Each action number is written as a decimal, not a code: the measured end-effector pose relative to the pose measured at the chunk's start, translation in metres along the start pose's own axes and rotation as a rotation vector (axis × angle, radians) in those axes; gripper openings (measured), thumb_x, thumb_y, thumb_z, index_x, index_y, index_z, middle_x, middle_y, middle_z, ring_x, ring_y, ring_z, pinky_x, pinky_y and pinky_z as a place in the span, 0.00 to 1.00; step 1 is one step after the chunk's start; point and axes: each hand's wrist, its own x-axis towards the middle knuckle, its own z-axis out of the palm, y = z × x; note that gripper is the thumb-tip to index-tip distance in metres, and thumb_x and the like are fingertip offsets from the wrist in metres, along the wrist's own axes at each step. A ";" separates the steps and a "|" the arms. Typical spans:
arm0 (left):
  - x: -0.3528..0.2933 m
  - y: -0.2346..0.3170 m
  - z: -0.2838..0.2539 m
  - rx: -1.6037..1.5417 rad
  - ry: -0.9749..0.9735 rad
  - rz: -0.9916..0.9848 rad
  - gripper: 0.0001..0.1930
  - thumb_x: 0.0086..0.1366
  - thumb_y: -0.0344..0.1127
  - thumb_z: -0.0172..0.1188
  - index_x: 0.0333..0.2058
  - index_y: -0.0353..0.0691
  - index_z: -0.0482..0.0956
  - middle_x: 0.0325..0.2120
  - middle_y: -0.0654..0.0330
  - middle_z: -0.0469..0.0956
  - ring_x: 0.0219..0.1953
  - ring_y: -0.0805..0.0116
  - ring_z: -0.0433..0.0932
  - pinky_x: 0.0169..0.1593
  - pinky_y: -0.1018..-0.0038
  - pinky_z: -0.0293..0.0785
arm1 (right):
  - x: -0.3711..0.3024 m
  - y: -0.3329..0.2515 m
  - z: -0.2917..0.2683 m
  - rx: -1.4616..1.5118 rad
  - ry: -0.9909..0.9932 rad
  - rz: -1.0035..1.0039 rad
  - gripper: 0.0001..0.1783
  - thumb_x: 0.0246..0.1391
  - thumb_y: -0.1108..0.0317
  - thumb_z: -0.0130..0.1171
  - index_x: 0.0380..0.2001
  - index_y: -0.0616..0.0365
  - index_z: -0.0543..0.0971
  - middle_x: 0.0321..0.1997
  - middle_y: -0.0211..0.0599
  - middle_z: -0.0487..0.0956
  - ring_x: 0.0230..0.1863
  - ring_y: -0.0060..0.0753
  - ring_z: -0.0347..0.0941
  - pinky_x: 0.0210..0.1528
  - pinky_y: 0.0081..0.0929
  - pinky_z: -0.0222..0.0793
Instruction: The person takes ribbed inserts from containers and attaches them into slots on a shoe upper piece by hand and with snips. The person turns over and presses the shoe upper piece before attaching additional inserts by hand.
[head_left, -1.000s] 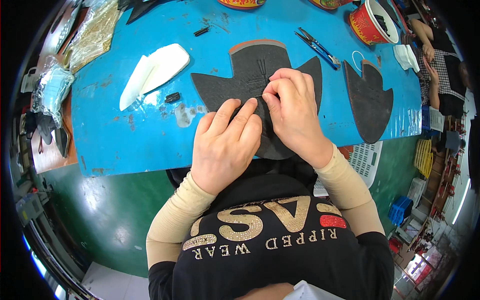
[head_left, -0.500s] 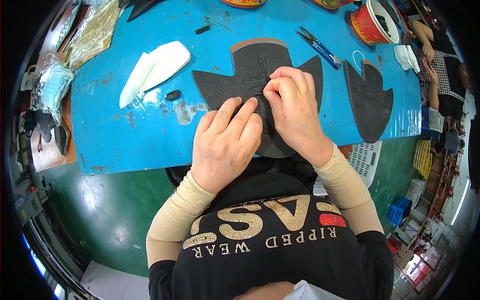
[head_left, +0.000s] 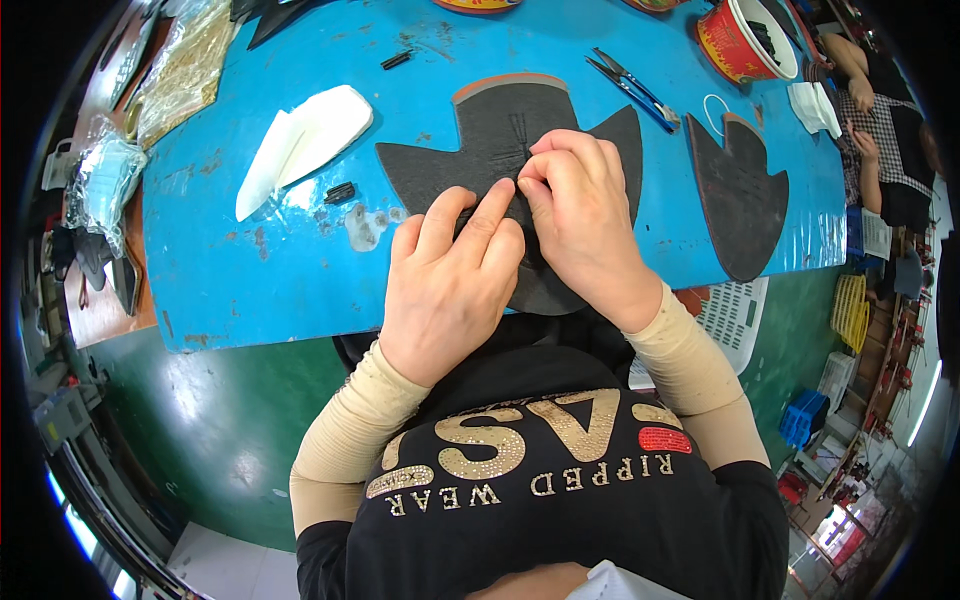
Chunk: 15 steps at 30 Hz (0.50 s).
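Observation:
A flat black cut piece with pointed side wings and an orange-edged top (head_left: 510,105) lies at the table's front edge, thin dark strands showing near its middle. My left hand (head_left: 455,270) rests on the lower left part of it, fingers stretched out and the index tip pressing at the centre. Over the centre right, my right hand (head_left: 585,210) pinches with thumb and forefinger close to that fingertip. Whatever sits in the pinch is too small to make out. A second black piece (head_left: 740,205) lies to the right, a thin white loop at its top.
Blue-handled snips (head_left: 640,92) lie beyond the work. White pads (head_left: 305,140) and small black bundles (head_left: 340,193) are on the blue table (head_left: 250,290) at left. A red-and-yellow tub (head_left: 735,45) stands far right. A person's arm (head_left: 855,75) shows beyond it.
My left index finger has straightened and moved up and right, close to my right hand's pinch. My right hand has shifted slightly left and remains pinched. The black piece has moved slightly left.

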 end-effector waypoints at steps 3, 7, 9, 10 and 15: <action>0.000 0.000 0.000 0.027 0.003 0.002 0.09 0.51 0.33 0.58 0.32 0.42 0.73 0.49 0.61 0.76 0.46 0.64 0.72 0.42 0.70 0.65 | 0.000 -0.002 0.000 -0.001 0.015 0.017 0.09 0.45 0.75 0.62 0.30 0.57 0.73 0.43 0.35 0.72 0.45 0.43 0.67 0.47 0.37 0.64; 0.001 0.000 0.000 0.048 -0.022 0.003 0.09 0.51 0.33 0.58 0.33 0.43 0.73 0.49 0.62 0.75 0.46 0.64 0.71 0.42 0.70 0.65 | -0.003 0.001 -0.004 0.153 0.097 0.042 0.08 0.45 0.78 0.61 0.29 0.58 0.74 0.44 0.37 0.73 0.44 0.44 0.68 0.46 0.36 0.65; 0.002 0.000 -0.001 0.047 -0.022 0.010 0.09 0.51 0.33 0.58 0.33 0.43 0.73 0.49 0.62 0.75 0.46 0.64 0.71 0.42 0.70 0.64 | -0.009 -0.002 -0.011 0.209 0.228 0.127 0.09 0.44 0.80 0.58 0.31 0.59 0.75 0.43 0.38 0.74 0.43 0.44 0.69 0.46 0.35 0.66; 0.002 0.002 -0.003 0.019 -0.047 -0.018 0.08 0.52 0.32 0.59 0.32 0.43 0.73 0.50 0.62 0.76 0.46 0.64 0.72 0.43 0.70 0.64 | -0.011 -0.003 -0.015 0.138 0.250 0.123 0.13 0.40 0.83 0.58 0.32 0.58 0.77 0.43 0.37 0.74 0.43 0.42 0.69 0.45 0.34 0.66; 0.003 0.004 -0.007 0.013 -0.081 -0.036 0.07 0.53 0.30 0.61 0.32 0.42 0.74 0.51 0.63 0.76 0.46 0.63 0.72 0.45 0.70 0.64 | -0.025 0.004 -0.030 0.007 0.096 0.075 0.17 0.33 0.83 0.58 0.31 0.55 0.81 0.43 0.33 0.76 0.43 0.39 0.69 0.44 0.32 0.65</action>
